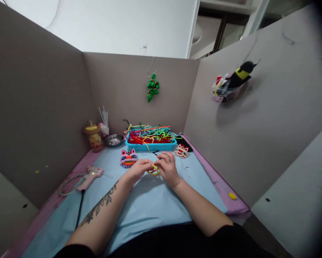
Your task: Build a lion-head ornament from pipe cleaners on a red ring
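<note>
Over the middle of the blue table cover, my left hand (142, 168) pinches the left side of a small looped piece of yellow and red pipe cleaner (153, 172). Its right side is held by my right hand (167, 168), thumb and fingers closed on the upper edge. My fingers hide part of the loop. Just beyond my left hand lies a lilac, orange and blue animal-face piece (128, 158) with pointed ears. A cream and red face piece (181, 151) rests past my right hand. Behind them stands a blue tray (150, 147) heaped with many-coloured pipe cleaners (152, 134).
A pink glue gun (89, 178) with its cable lies at left. A metal bowl (114, 140) and a drink cup (93, 138) stand behind it. Grey partitions (139, 89) surround the table. A yellow oval (232, 196) sits near the right edge.
</note>
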The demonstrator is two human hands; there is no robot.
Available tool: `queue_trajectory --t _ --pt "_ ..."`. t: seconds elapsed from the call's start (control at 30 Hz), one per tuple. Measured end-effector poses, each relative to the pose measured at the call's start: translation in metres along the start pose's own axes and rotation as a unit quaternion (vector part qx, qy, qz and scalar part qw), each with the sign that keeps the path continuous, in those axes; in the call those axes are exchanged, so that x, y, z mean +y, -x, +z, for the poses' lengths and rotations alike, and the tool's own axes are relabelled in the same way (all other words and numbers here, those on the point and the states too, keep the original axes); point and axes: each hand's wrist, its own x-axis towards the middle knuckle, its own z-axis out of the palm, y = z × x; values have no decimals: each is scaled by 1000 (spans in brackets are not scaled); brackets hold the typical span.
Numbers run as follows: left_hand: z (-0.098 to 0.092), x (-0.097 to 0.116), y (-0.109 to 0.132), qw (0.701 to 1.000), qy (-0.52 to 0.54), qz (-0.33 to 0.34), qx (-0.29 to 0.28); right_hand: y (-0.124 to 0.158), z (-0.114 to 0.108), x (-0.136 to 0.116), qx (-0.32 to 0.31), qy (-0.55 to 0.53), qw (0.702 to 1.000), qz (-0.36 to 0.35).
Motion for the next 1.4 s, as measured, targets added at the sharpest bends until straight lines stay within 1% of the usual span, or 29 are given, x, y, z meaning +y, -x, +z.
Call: queue_trajectory --t 0.23,0.6,0.8,0.9,1.03,1.17,1.3,1.4 --pt "-1 -3 -1 1000 -23 20 -6 0 1 0 -4 -15 1000 12" --pt "0 2 1 1000 14 18 -10 -2 0 -4 11 -22 1000 10" --pt "-1 -2 -1 999 -17 36 -19 -1 2 -4 13 -46 998 34" --pt "0 0 0 999 -10 42 -24 -2 2 -3 13 -52 998 39" --pt "1 3 2 999 6 23 -26 -2 0 0 -8 -47 999 25" --pt "-1 2 2 999 11 11 -41 -1 -2 1 -14 -46 999 15" --pt "-2 -1 1 998 14 16 -60 -1 -2 1 -10 -50 999 15" --pt "0 -1 0 998 -2 29 -58 0 -2 1 -14 -46 999 20"
